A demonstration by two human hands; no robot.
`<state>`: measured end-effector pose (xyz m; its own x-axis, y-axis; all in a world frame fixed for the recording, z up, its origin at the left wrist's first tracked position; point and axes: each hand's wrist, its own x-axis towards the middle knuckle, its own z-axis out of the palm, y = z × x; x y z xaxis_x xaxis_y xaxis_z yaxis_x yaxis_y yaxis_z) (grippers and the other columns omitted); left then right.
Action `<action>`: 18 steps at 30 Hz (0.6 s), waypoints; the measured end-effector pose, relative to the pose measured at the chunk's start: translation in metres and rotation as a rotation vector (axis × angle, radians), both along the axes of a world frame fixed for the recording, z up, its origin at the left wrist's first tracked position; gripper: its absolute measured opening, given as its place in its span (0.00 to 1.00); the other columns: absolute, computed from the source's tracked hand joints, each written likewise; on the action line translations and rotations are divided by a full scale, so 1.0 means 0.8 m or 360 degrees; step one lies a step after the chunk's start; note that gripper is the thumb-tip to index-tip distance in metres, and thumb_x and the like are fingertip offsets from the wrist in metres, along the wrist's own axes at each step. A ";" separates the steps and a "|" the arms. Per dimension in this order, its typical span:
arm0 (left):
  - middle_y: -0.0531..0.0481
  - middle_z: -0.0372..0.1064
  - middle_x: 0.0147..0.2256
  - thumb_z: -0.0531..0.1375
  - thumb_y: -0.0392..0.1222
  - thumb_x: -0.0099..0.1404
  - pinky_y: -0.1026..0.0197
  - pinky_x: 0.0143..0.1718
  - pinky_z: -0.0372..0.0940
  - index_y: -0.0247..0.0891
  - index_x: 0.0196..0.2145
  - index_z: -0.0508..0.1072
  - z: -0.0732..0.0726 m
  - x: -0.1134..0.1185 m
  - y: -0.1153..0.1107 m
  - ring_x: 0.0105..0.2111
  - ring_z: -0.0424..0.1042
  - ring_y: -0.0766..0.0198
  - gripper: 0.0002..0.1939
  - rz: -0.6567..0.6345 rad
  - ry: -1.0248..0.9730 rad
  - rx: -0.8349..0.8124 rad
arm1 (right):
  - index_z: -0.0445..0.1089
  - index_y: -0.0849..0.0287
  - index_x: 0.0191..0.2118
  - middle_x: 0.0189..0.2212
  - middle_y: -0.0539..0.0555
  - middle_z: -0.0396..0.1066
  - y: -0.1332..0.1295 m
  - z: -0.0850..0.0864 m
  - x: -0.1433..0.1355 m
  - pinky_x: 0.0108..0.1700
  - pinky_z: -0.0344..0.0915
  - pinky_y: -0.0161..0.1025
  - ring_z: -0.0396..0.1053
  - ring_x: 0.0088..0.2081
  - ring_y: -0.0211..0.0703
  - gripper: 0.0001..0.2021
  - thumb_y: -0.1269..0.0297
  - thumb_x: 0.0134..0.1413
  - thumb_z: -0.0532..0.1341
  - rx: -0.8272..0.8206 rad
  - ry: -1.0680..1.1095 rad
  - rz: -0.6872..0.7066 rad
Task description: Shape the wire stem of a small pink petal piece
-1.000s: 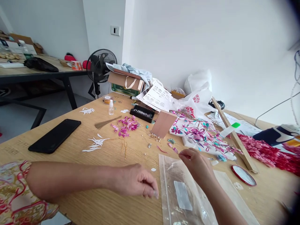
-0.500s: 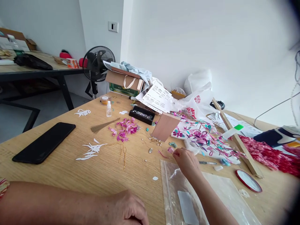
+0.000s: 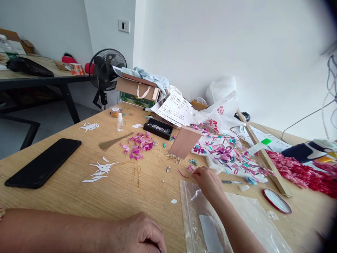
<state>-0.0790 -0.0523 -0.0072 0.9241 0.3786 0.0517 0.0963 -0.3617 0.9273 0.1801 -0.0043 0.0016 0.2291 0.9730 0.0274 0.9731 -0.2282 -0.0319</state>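
Observation:
My right hand (image 3: pixel 208 178) reaches over the clear zip bag (image 3: pixel 190 211), its thumb and fingers pinched together. What lies in the pinch is too small or hidden to name. A pink petal piece (image 3: pixel 190 168) and a short pink strip (image 3: pixel 182 173) are right beside those fingertips. Close by lie a teal ornament (image 3: pixel 193 162) and several pearl beads (image 3: pixel 177 160). Low in the view, my left hand (image 3: pixel 147 233) rests on the table with its fingers curled under, so anything in them is hidden. A white oval piece (image 3: pixel 174 201) lies between the hands.
Pink petals (image 3: pixel 138 144), white leaf strips (image 3: pixel 98 170), gold wire loops (image 3: pixel 138 177) and a phone (image 3: pixel 43 161) are on the left. A wooden block (image 3: pixel 185 142) stands mid-table. Flowered stems (image 3: pixel 226 153), a wooden bar (image 3: pixel 263 154) and a red-rimmed lid (image 3: pixel 276 201) lie right.
The whole view has shifted slightly, with most things a little farther left. My right hand keeps its pinch by the pink petal piece, and my left hand stays curled on the table.

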 end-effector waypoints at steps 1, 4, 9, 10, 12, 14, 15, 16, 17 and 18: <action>0.47 0.70 0.25 0.54 0.35 0.56 0.72 0.29 0.60 0.32 0.30 0.75 0.000 0.000 0.000 0.26 0.67 0.68 0.10 -0.0013 -0.0007 -0.0001 | 0.71 0.56 0.25 0.29 0.54 0.70 0.000 0.000 0.000 0.30 0.54 0.35 0.66 0.35 0.44 0.10 0.68 0.47 0.52 -0.0001 0.0001 -0.0005; 0.47 0.70 0.25 0.53 0.35 0.57 0.72 0.29 0.60 0.31 0.31 0.74 0.001 -0.001 0.002 0.26 0.68 0.68 0.10 -0.0043 -0.0012 0.0015 | 0.71 0.55 0.26 0.28 0.53 0.70 0.001 -0.001 0.002 0.30 0.54 0.34 0.66 0.35 0.43 0.09 0.68 0.46 0.53 -0.0002 0.0005 -0.0023; 0.47 0.70 0.25 0.53 0.35 0.57 0.72 0.30 0.60 0.31 0.31 0.74 0.003 0.000 0.003 0.27 0.68 0.68 0.10 -0.0034 -0.0006 0.0084 | 0.71 0.55 0.26 0.29 0.53 0.70 0.002 -0.002 0.003 0.30 0.54 0.35 0.66 0.35 0.44 0.09 0.67 0.46 0.53 0.0004 0.0021 -0.0034; 0.47 0.70 0.25 0.53 0.35 0.57 0.72 0.31 0.60 0.31 0.31 0.74 0.004 0.000 0.003 0.27 0.68 0.68 0.10 -0.0036 -0.0008 0.0090 | 0.71 0.55 0.26 0.29 0.53 0.70 0.002 -0.002 0.004 0.30 0.54 0.35 0.67 0.35 0.44 0.09 0.67 0.46 0.53 0.0006 0.0024 -0.0034; 0.46 0.71 0.25 0.53 0.35 0.57 0.72 0.31 0.60 0.30 0.31 0.74 0.004 0.000 0.003 0.27 0.68 0.68 0.10 -0.0047 -0.0006 0.0086 | 0.71 0.55 0.26 0.29 0.53 0.70 0.001 -0.001 0.004 0.30 0.53 0.35 0.67 0.35 0.43 0.09 0.66 0.46 0.53 0.0013 0.0029 -0.0033; 0.45 0.71 0.25 0.53 0.35 0.57 0.72 0.30 0.60 0.28 0.31 0.74 0.005 0.001 0.003 0.27 0.68 0.68 0.10 -0.0060 0.0004 0.0072 | 0.71 0.55 0.26 0.29 0.53 0.70 0.001 0.000 0.003 0.30 0.53 0.34 0.67 0.34 0.43 0.10 0.67 0.46 0.53 0.0022 0.0032 -0.0034; 0.45 0.71 0.25 0.53 0.35 0.57 0.72 0.30 0.60 0.28 0.31 0.74 0.005 0.001 0.004 0.27 0.68 0.67 0.11 -0.0065 0.0009 0.0063 | 0.71 0.55 0.26 0.29 0.53 0.70 0.000 0.000 0.003 0.29 0.53 0.34 0.67 0.34 0.43 0.10 0.67 0.46 0.53 0.0027 0.0032 -0.0036; 0.45 0.71 0.25 0.53 0.35 0.57 0.72 0.30 0.60 0.28 0.31 0.74 0.005 0.001 0.004 0.27 0.68 0.67 0.11 -0.0067 0.0012 0.0052 | 0.71 0.55 0.26 0.29 0.53 0.70 0.000 0.001 0.003 0.29 0.53 0.34 0.67 0.34 0.43 0.10 0.67 0.46 0.53 0.0032 0.0033 -0.0038; 0.45 0.71 0.25 0.53 0.35 0.57 0.72 0.30 0.60 0.28 0.31 0.74 0.005 0.001 0.004 0.27 0.68 0.67 0.11 -0.0071 0.0011 0.0044 | 0.71 0.55 0.26 0.29 0.53 0.70 -0.001 0.001 0.003 0.29 0.53 0.34 0.67 0.34 0.43 0.10 0.67 0.46 0.53 0.0038 0.0033 -0.0039; 0.45 0.71 0.25 0.54 0.35 0.57 0.72 0.30 0.60 0.28 0.31 0.74 0.004 0.001 0.004 0.27 0.68 0.67 0.10 -0.0072 0.0009 0.0041 | 0.71 0.55 0.26 0.29 0.53 0.70 -0.001 0.001 0.002 0.29 0.54 0.35 0.67 0.34 0.43 0.10 0.67 0.46 0.53 0.0043 0.0034 -0.0039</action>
<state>-0.0779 -0.0490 -0.0036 0.9405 0.3352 0.0552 0.0849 -0.3893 0.9172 0.1821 -0.0052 0.0024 0.2539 0.9660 0.0484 0.9662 -0.2510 -0.0592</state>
